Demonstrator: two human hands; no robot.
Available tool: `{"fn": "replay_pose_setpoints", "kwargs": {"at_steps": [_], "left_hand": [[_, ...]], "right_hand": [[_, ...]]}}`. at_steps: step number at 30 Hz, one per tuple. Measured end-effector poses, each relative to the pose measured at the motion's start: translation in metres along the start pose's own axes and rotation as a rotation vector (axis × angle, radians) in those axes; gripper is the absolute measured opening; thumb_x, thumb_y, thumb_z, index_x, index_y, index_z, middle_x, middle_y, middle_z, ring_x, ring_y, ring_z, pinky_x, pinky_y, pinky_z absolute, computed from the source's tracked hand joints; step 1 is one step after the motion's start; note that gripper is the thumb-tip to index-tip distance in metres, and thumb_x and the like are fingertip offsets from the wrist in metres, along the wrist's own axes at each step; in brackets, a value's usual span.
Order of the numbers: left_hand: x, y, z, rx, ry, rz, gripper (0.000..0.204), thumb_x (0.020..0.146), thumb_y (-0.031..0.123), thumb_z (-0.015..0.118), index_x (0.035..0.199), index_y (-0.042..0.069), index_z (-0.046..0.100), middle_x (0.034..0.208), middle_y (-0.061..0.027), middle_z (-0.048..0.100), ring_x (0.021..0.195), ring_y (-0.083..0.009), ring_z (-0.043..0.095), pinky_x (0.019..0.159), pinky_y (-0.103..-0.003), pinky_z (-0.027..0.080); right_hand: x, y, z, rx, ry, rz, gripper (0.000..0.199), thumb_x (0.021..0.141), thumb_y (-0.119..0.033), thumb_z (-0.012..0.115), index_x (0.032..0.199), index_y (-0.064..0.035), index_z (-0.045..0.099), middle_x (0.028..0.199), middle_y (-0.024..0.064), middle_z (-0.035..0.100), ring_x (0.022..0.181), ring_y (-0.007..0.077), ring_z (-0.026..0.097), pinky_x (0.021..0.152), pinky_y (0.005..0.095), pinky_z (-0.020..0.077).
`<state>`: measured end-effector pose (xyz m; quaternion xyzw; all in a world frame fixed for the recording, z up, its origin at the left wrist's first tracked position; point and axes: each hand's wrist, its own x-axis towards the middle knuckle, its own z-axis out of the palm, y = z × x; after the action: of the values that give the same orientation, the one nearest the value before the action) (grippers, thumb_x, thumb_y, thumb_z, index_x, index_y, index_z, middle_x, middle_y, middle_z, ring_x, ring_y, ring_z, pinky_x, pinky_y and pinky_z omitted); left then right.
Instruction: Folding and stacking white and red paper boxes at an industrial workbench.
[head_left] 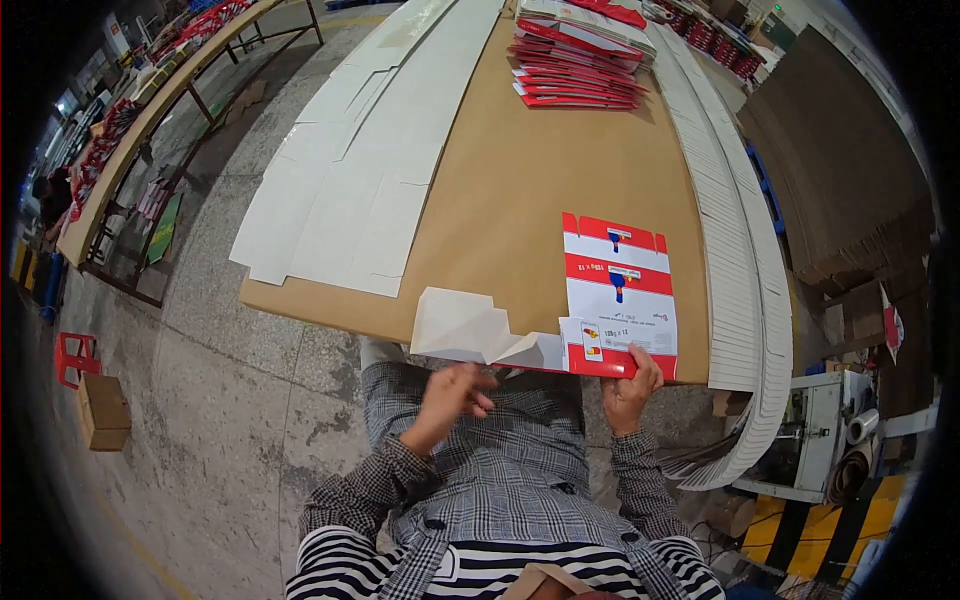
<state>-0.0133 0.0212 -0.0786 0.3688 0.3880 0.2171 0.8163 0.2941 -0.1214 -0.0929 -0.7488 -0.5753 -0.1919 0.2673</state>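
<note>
A printed carton blank (622, 290), red and white with small blue pictures, lies at the near edge of the table, partly folded. Its unprinted white inner side (455, 325) is turned up on the left, with one small flap raised. My right hand (631, 388) grips the near red edge, the thumb on top and the other fingers beneath. Just short of the table edge, my left hand (456, 402) hovers below the white part with its fingers loosely apart, apparently holding nothing.
Large white cardboard sheets (345, 170) overlap along the table's left side. A pile of folded red cartons (580, 65) stands at the far end. A long row of white blanks (740, 240) lines the right edge. Brown cardboard (835, 150) is stacked beyond it; a red stool (76, 355) stands left.
</note>
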Motion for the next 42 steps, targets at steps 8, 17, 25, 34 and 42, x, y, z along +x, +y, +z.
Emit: {"fn": "replay_pose_setpoints", "kwargs": {"at_steps": [8,17,25,34,42], "left_hand": [[0.027,0.053,0.038,0.895,0.29,1.128,0.02,0.083,0.021,0.074,0.082,0.002,0.066,0.104,-0.014,0.06,0.099,-0.0273,0.06,0.085,-0.043,0.051],[0.059,0.016,0.052,0.714,-0.039,1.062,0.024,0.072,0.013,0.083,0.076,0.002,0.062,0.114,-0.0151,0.063,0.121,-0.0357,0.056,0.106,-0.048,0.043],[0.058,0.011,0.061,0.86,0.093,1.04,0.031,0.073,0.011,0.083,0.101,0.007,0.072,0.12,-0.0114,0.068,0.126,-0.032,0.058,0.111,-0.049,0.04],[0.056,0.009,0.073,1.024,0.165,0.938,0.027,0.074,0.011,0.08,0.098,0.005,0.071,0.118,-0.0124,0.066,0.124,-0.0323,0.057,0.111,-0.053,0.035],[0.054,0.042,0.102,1.523,0.091,0.723,0.028,0.069,0.02,0.083,0.092,0.008,0.072,0.115,-0.0117,0.063,0.109,-0.0296,0.06,0.099,-0.046,0.041]], "right_hand": [[0.007,-0.009,-0.012,0.107,-0.085,0.063,0.031,0.082,-0.031,0.064,0.078,-0.0008,0.07,0.138,0.0146,0.053,0.129,0.0316,0.043,0.108,0.0485,0.022],[0.023,-0.02,-0.027,0.297,0.082,0.144,0.032,0.089,-0.026,0.066,0.072,0.0016,0.069,0.132,0.0166,0.06,0.122,0.0324,0.052,0.107,0.0465,0.0282],[0.015,-0.018,-0.011,0.1,0.072,0.103,0.039,0.085,-0.03,0.076,0.063,-0.0008,0.062,0.126,0.014,0.065,0.122,0.0312,0.055,0.103,0.0468,0.0313],[-0.008,-0.006,0.002,0.117,0.076,0.056,0.043,0.084,-0.033,0.077,0.058,-0.0033,0.059,0.125,0.0123,0.067,0.123,0.0287,0.055,0.104,0.0454,0.0303],[-0.016,-0.006,0.0,0.097,0.037,0.04,0.039,0.083,-0.033,0.077,0.06,-0.0038,0.063,0.128,0.012,0.064,0.124,0.0286,0.053,0.104,0.0467,0.0284]]}}
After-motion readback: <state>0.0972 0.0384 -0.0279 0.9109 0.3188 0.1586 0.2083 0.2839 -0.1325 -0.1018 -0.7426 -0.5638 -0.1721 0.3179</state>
